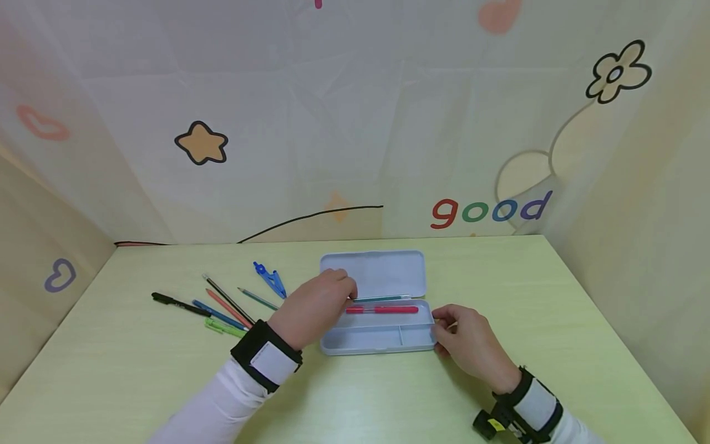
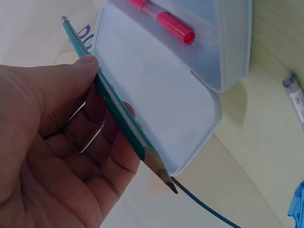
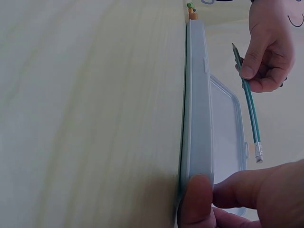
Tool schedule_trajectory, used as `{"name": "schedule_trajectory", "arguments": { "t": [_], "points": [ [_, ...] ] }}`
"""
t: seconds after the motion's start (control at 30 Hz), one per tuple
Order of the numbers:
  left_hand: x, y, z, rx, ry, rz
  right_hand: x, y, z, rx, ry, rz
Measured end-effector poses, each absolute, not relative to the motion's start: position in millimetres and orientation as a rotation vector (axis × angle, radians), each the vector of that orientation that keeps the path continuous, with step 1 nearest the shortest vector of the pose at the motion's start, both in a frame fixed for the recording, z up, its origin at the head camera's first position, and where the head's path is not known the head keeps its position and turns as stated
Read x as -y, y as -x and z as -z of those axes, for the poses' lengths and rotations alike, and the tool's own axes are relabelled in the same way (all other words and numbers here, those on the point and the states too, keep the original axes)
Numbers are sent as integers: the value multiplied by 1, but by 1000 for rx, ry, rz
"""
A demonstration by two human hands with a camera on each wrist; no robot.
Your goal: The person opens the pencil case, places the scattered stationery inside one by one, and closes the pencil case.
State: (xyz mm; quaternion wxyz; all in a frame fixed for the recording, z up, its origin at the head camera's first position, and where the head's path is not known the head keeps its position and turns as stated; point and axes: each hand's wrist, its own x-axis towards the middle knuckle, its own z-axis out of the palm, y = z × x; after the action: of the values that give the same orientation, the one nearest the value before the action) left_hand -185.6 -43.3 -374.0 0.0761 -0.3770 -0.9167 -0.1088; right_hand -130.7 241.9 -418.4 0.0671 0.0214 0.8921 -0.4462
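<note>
Behind, a printed cloth backdrop (image 1: 310, 135) with a cartoon star (image 1: 201, 143); below, a pale wood-grain tabletop (image 1: 554, 308). Near the middle of it, a light blue pencil case (image 1: 360, 340), with the lid (image 1: 383, 274) folded back on the far side, hard to tell whether flat or tilted; in the long far compartment (image 1: 383, 319), a red pen (image 1: 396, 309).

With the left hand (image 1: 318, 305), pinches a green striped pencil (image 2: 116, 107) around mid-shaft, thumb against fingers; holds it above the case, just far of the red pen, point to the left, eraser end to the right, apparently clear of the plastic. With the right hand (image 1: 468, 342), grips the right end of the case, thumb and fingers closed on the wall.

Off to the left, a loose fan: blue compass (image 1: 270, 280), second green pencil (image 1: 257, 298), black pen (image 1: 180, 303), light green pen (image 1: 224, 328) and others.

As for trouble: on so narrow a pinch, could swivel or slip loose and land across the fold; if lowered too far back, could catch on the rim; if too near, could ride up on the red pen; if pushed hard from the right, could skid or tip the case; with the left wrist strap (image 1: 272, 354) so close to the fan, could sweep the light green pen aside.
</note>
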Motion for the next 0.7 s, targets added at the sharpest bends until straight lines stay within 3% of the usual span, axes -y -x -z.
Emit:
{"name": "schedule_trajectory", "arguments": {
  "t": [0.7],
  "points": [
    [21, 189, 386, 2818, 1155, 334, -242, 130, 418, -2686, -52, 1347]
  ]
}}
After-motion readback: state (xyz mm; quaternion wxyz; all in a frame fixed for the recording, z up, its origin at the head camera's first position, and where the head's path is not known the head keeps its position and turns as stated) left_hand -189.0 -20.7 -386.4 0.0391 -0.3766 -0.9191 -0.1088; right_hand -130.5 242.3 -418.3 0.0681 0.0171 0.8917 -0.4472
